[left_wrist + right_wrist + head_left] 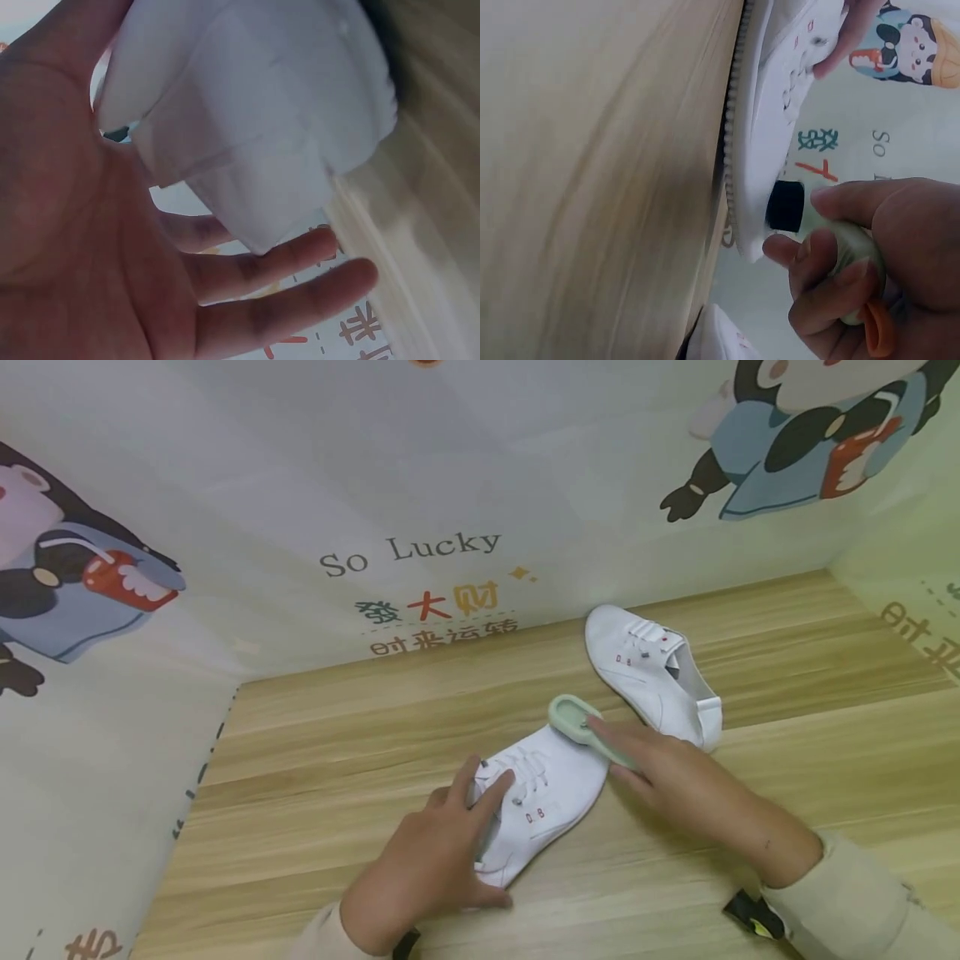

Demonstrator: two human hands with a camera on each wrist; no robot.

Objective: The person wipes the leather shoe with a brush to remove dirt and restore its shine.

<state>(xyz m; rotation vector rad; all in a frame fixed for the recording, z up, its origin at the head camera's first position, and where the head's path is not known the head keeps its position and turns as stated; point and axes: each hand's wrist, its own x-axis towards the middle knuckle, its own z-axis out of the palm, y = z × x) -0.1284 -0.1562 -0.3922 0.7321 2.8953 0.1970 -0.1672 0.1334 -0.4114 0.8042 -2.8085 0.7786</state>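
Observation:
A white lace-up sneaker lies on the wooden surface with its toe toward the upper right. My left hand rests over its ankle opening, with one fingertip on the lacing. In the left wrist view, several fingers extend straight past the white heel. My right hand grips a pale green brush at the sneaker's toe. The right wrist view shows its dark bristles right at the toe's upper, with the fingers curled round the handle.
A second white sneaker lies behind my right hand, near the back wall. Printed cartoon figures and lettering cover the wall. The wood-grain surface extends on both sides. An orange loop hangs from the brush handle.

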